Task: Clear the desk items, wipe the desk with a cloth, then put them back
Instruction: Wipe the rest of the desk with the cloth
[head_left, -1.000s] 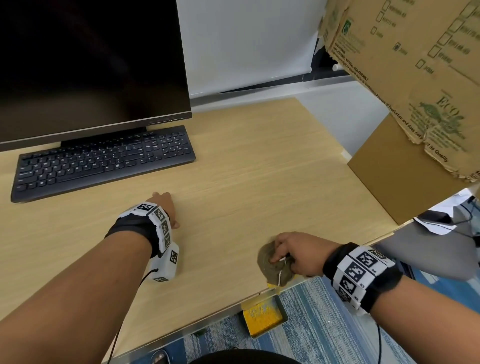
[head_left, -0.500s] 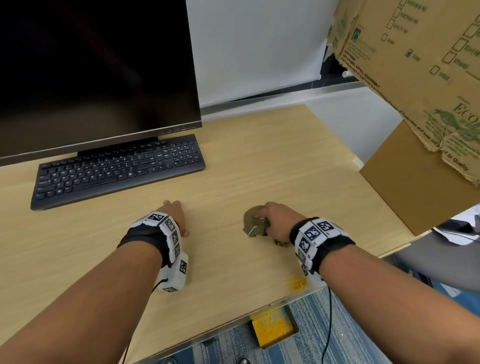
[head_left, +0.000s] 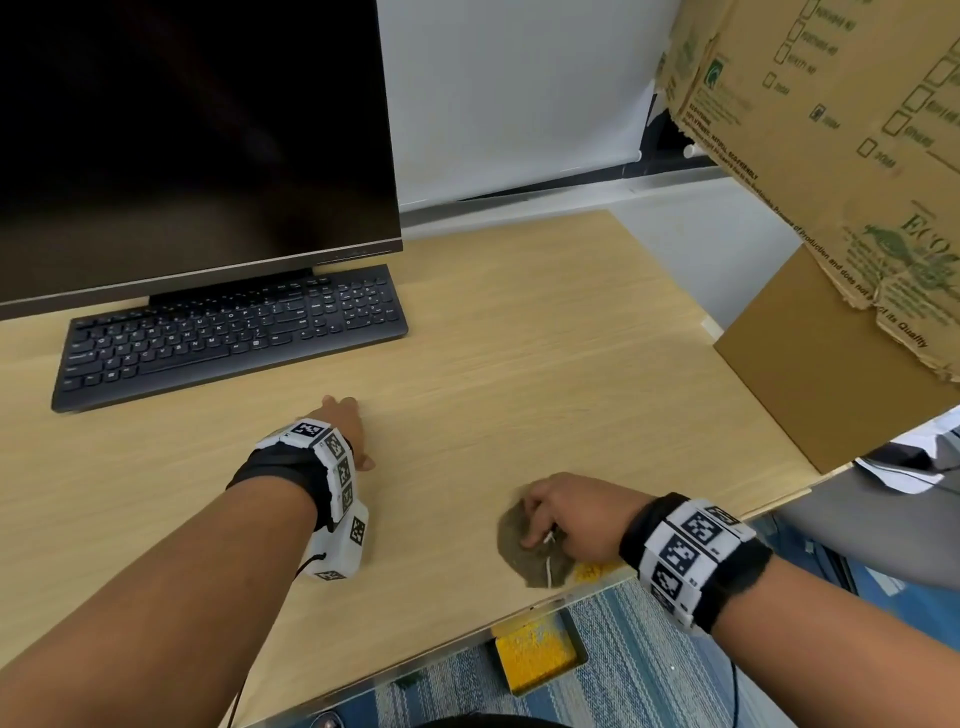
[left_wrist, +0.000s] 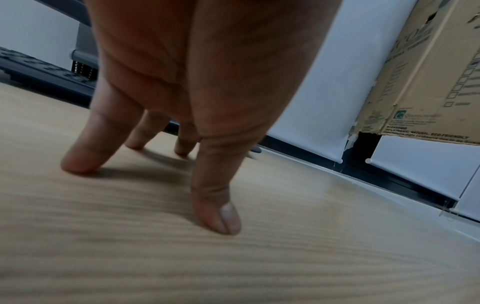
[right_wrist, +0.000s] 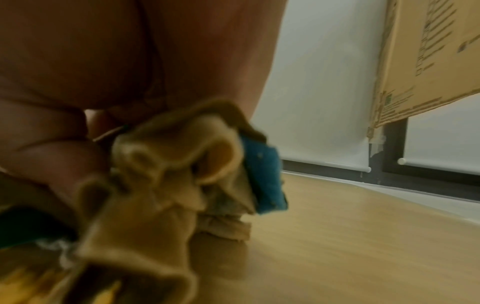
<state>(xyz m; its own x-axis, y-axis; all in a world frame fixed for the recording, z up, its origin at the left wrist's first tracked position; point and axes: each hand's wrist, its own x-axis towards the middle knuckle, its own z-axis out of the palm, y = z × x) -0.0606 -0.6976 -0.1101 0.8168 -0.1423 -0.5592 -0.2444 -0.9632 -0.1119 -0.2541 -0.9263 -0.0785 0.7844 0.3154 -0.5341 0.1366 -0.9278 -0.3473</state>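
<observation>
A crumpled olive-brown cloth (head_left: 524, 545) lies bunched on the light wooden desk (head_left: 545, 364) near its front edge. My right hand (head_left: 566, 514) grips the cloth, fingers curled over it; in the right wrist view the cloth (right_wrist: 161, 185) shows tan folds and a blue patch. Yellow powder (head_left: 592, 571) lies on the desk just right of the cloth. My left hand (head_left: 345, 421) rests on the desk below the keyboard, and its straight fingertips (left_wrist: 80, 162) press on the wood, holding nothing.
A black keyboard (head_left: 228, 332) lies in front of a dark monitor (head_left: 197, 145) at the back left. A cardboard box (head_left: 841, 156) overhangs the desk's right side. Below the front edge a tray of yellow powder (head_left: 537, 654) sits on striped carpet.
My right hand has drawn the cloth back from mid-desk toward the front edge, next to the yellow powder. The left hand has stayed planted on the desk.
</observation>
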